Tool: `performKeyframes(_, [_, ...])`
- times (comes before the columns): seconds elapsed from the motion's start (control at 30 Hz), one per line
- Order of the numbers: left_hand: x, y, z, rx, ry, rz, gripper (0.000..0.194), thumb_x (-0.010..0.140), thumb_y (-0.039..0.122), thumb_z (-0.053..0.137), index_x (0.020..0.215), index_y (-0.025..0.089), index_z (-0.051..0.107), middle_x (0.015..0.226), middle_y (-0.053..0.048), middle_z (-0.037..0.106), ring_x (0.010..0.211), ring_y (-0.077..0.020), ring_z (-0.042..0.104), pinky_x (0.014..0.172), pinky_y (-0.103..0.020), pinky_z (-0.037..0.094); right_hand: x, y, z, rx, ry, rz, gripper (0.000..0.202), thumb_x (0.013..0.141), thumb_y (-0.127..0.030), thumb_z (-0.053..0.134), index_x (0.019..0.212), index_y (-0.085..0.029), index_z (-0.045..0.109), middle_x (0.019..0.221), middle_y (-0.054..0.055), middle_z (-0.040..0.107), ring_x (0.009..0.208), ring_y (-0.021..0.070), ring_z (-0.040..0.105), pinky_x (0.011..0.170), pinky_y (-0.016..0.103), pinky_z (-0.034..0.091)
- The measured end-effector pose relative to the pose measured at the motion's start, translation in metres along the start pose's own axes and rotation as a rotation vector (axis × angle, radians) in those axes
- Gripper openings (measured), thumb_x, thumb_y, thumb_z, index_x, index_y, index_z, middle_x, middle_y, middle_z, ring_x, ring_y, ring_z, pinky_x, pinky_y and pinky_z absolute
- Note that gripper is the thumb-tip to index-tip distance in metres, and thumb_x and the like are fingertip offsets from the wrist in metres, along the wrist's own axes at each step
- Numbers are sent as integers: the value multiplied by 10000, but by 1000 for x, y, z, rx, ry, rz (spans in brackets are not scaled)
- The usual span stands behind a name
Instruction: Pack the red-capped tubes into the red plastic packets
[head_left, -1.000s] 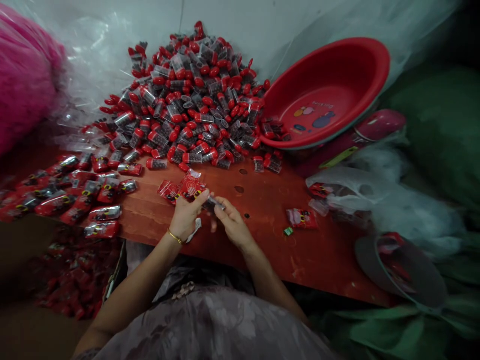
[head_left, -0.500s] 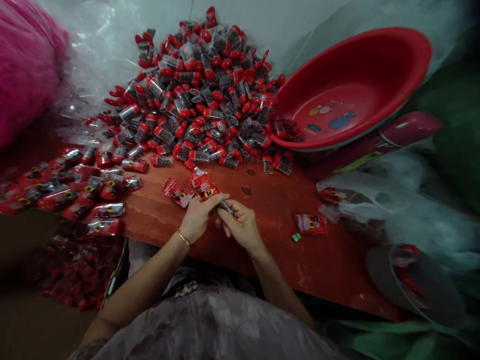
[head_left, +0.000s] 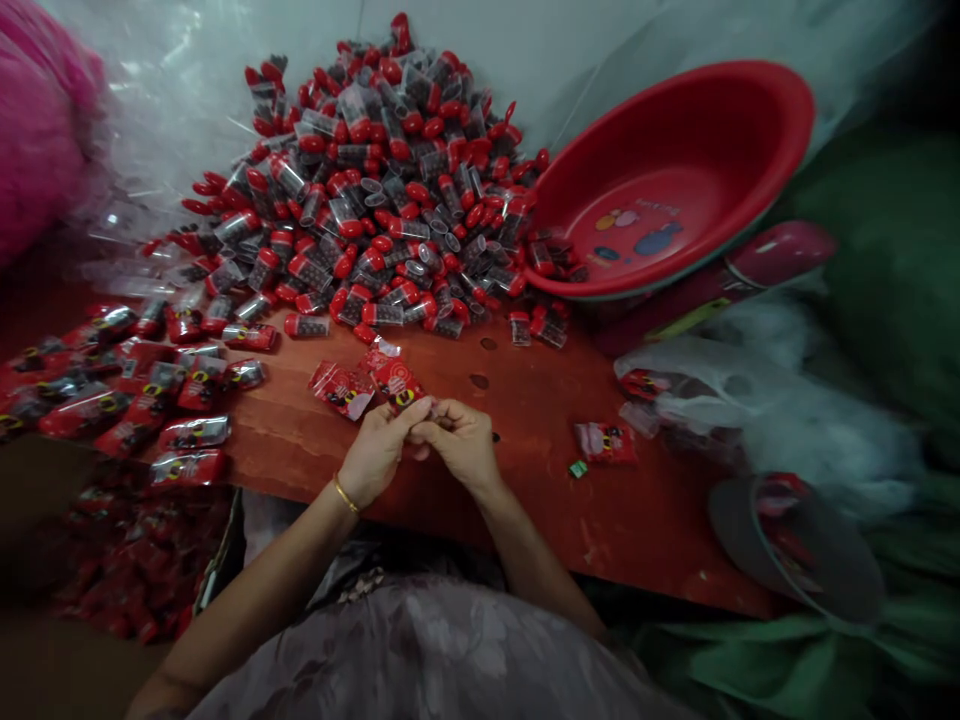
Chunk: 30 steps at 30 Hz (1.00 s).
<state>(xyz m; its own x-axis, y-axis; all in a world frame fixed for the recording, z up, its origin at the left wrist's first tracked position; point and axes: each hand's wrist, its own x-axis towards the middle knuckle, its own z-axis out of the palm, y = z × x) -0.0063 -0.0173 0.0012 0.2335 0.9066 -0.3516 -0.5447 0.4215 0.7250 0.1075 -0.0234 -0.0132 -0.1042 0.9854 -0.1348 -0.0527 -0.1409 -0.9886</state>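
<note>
A small red printed packet is pinched in my left hand, its far end pointing away from me over the table. My right hand is closed at the packet's near end, thumb and fingertips meeting those of the left hand. The fingers hide that end and whatever is inside it. Just left of the held packet lies another red packet, flat on the wood. Beyond both hands rises a big heap of clear tubes with red caps, dark contents showing through.
Filled red packets spread over the left of the table, and more lie in a container below its edge. A tilted red basin is at the back right. Near right are a loose packet, plastic bags and a grey bin.
The dark tube that showed between my right fingers and the packet is now out of sight. My right hand has closed in against my left. The whole view has shifted slightly.
</note>
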Motion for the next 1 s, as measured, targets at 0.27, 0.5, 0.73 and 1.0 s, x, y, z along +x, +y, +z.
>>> performKeyframes(0.27, [-12,29,-22,-69,56,-256,248,671,371,750,797,171,678,890,-83,723,774,-188,678,749,-310,529,48,-10,-13,-760,122,-531,428,621,-614,694,749,-220,586,795,48,630,808,200,571,786,324,463])
performKeyframes(0.5, [-11,101,-102,-321,573,252,343,900,443,427,862,181,645,929,-74,714,922,-144,659,775,-245,528,120,4,-113,-1313,505,-130,448,884,-317,452,1225,-35,521,1336,260,444,1239,371,370,991,542,304])
performKeyframes(0.73, [13,64,-62,636,417,551,264,659,331,730,890,204,713,1026,-81,702,1065,-266,602,995,-404,400,77,37,-65,-1395,338,-361,306,907,-311,432,1090,-179,639,1333,144,497,1282,347,340,1031,636,167])
performKeyframes(1.0, [26,37,-50,1423,341,686,235,763,320,609,953,224,709,1224,-132,625,1298,-370,397,1072,-567,182,81,28,2,-1256,121,-374,282,878,-412,524,986,-204,681,1081,96,644,1068,263,485,973,440,281])
